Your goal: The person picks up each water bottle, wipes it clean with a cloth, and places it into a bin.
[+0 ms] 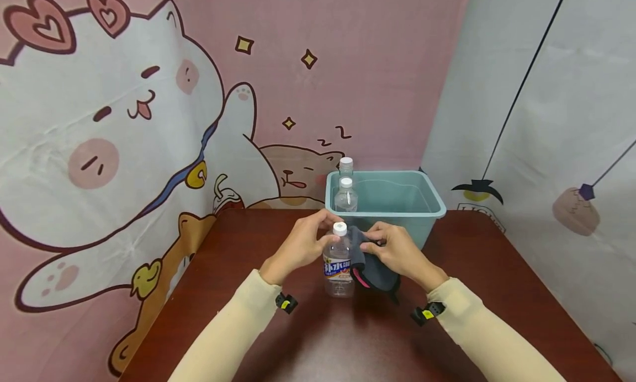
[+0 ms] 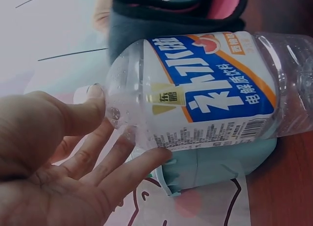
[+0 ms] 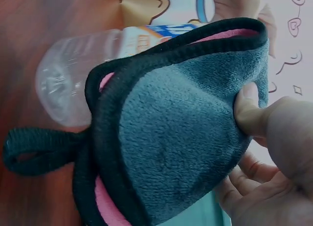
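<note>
A clear plastic bottle (image 1: 339, 267) with a white cap and a blue, white and orange label stands upright in front of the bin. My left hand (image 1: 304, 241) holds it near the neck; in the left wrist view the thumb (image 2: 88, 106) lies just below the cap, the other fingers on the far side. My right hand (image 1: 397, 248) pinches a folded grey cloth (image 3: 171, 133) with black edging, a pink inner side and a black hanging loop (image 3: 39, 150). The cloth hangs at the bottle's right side, overlapping it in the right wrist view.
Behind the hands, a light blue plastic bin (image 1: 387, 215) sits toward the back of the dark red-brown table (image 1: 258, 238). Two clear bottles with white caps, a nearer bottle (image 1: 346, 197) and a farther bottle (image 1: 346, 166), stand at its left end. A cartoon-printed curtain (image 1: 387, 67) hangs behind.
</note>
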The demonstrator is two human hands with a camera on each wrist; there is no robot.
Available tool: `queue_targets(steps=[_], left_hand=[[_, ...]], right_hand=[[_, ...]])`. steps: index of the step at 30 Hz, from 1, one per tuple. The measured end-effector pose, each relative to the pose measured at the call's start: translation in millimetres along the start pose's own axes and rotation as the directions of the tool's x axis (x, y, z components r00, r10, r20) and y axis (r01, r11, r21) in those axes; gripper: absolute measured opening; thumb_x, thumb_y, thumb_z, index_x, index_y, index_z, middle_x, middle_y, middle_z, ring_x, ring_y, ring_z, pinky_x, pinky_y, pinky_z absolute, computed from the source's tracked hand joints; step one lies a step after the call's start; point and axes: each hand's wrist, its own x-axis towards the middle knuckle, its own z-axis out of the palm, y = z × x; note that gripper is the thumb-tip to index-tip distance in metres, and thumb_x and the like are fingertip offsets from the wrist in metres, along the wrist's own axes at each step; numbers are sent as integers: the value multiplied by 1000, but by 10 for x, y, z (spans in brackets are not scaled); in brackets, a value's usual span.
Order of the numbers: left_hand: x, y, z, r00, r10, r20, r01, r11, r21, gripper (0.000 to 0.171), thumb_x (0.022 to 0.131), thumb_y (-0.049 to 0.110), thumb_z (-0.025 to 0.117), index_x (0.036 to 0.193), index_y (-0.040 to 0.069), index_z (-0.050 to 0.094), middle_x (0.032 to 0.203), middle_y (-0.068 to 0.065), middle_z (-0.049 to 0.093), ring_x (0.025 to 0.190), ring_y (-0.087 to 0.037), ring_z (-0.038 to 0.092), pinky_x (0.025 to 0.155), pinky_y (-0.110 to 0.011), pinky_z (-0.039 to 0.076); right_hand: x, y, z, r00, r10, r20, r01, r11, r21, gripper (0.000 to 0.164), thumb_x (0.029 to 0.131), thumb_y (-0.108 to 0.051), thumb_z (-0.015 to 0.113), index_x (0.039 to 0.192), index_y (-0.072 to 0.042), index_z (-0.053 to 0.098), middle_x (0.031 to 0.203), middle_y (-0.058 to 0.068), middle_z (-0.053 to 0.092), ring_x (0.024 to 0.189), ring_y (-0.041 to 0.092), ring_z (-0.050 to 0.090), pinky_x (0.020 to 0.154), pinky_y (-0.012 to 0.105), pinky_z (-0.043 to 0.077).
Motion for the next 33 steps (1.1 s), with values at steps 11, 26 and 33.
queue_targets(steps=[11, 26, 33], left_hand=[[-8, 2, -8, 1000, 16, -1, -16, 1000, 5, 37, 105, 9, 86, 138, 9, 71, 137, -11, 82, 131, -32, 81, 116, -52, 66], [-36, -1, -18, 1000, 20, -12, -20, 1000, 3, 35, 106, 9, 86, 137, 9, 71, 134, -11, 83, 129, -32, 81, 114, -53, 67], [-32, -16, -12, 1000, 2, -4, -2, 1000, -7, 37, 106, 10, 86, 139, 11, 70, 136, -11, 82, 132, -32, 81, 115, -53, 67]], right_hand=[[-177, 358, 312, 989, -59, 136, 74, 991, -108, 22, 99, -11, 94, 120, -5, 92, 106, 1, 84, 94, 10, 78, 77, 25, 64], [-226, 549, 592, 951, -147, 271, 186, 974, -126, 9, 95, -7, 96, 104, -10, 94, 86, -3, 79, 82, 2, 65, 69, 22, 52], [-254, 529, 535, 970, -99, 223, 119, 990, -80, 20, 96, -10, 95, 116, -6, 93, 101, 7, 87, 93, 12, 78, 77, 27, 62]])
